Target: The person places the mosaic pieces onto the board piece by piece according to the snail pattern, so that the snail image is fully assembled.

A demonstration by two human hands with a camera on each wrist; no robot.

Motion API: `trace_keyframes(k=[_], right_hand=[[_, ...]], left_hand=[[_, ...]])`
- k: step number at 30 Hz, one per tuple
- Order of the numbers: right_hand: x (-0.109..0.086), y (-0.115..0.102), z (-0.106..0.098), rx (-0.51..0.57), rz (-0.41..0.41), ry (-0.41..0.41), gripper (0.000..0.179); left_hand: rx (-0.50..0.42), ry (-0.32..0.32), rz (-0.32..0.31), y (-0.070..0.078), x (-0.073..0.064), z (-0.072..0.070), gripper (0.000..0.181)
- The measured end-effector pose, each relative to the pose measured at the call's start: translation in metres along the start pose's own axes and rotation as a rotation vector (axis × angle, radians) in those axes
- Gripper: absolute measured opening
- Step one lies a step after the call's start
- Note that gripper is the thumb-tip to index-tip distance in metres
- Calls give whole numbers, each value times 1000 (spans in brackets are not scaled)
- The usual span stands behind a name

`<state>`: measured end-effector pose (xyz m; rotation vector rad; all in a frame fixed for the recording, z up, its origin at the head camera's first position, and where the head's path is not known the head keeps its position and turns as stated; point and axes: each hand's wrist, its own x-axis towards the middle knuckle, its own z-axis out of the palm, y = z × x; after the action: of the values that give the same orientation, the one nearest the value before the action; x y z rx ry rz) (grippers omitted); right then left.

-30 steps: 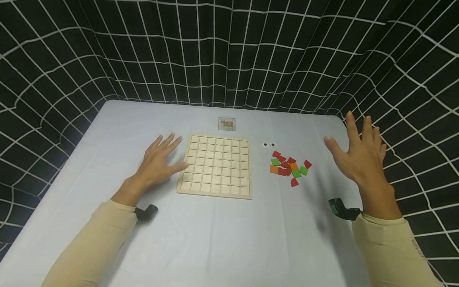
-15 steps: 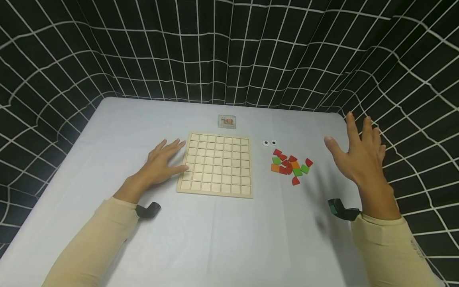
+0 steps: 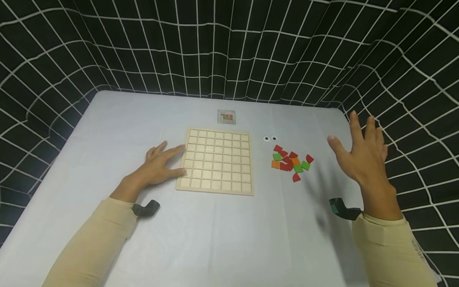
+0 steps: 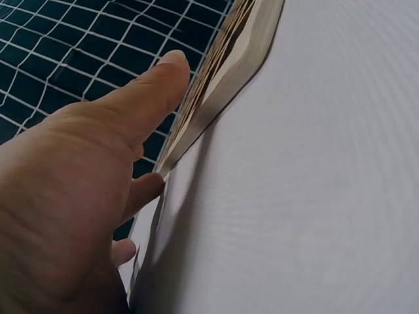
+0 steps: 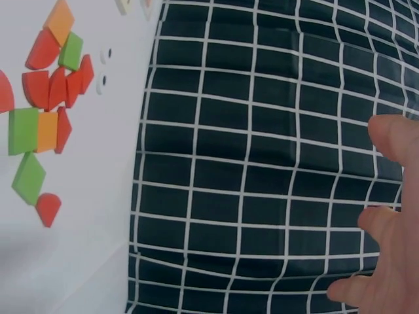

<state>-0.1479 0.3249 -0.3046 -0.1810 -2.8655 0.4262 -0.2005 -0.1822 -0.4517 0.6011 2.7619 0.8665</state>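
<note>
A pale wooden grid board (image 3: 216,161) with square recesses lies flat on the white table. My left hand (image 3: 155,167) is at its left side, thumb and index fingertips right at the rim, fingers fairly straight; the left wrist view shows the board's edge (image 4: 229,82) just beyond the thumb. To the right of the board lie several flat red, green and orange pieces (image 3: 287,160), some square and some quarter-round. My right hand (image 3: 365,159) is raised to the right of these pieces, fingers spread, holding nothing.
Two white eye discs (image 3: 270,138) sit above the coloured pieces. Behind the board lies a small picture card (image 3: 226,116) with a gridded animal picture. A dark curtain with white grid lines (image 3: 201,48) surrounds the white table (image 3: 229,239).
My left hand's fingers have drawn in at the board's left edge, the index fingertip now right at the rim. The view has tilted slightly; the right hand stays about where it was.
</note>
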Motion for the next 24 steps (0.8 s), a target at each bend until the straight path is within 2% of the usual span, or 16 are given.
trace_keyframes(k=[5, 10, 15, 20, 24], right_hand=[[-3, 6, -1, -2, 13, 12, 78], [-5, 12, -2, -2, 36, 9, 78], [-7, 14, 0, 5, 50, -2, 77], [-4, 12, 6, 25, 28, -1, 78], [-4, 14, 7, 33, 20, 15, 78]], left_hand=[[55, -42, 54, 4, 5, -2, 77], [81, -65, 71, 5, 9, -1, 67], [89, -62, 72, 4, 8, 0, 67], [94, -54, 44, -1, 3, 1, 69], [86, -58, 48, -3, 3, 4, 70]])
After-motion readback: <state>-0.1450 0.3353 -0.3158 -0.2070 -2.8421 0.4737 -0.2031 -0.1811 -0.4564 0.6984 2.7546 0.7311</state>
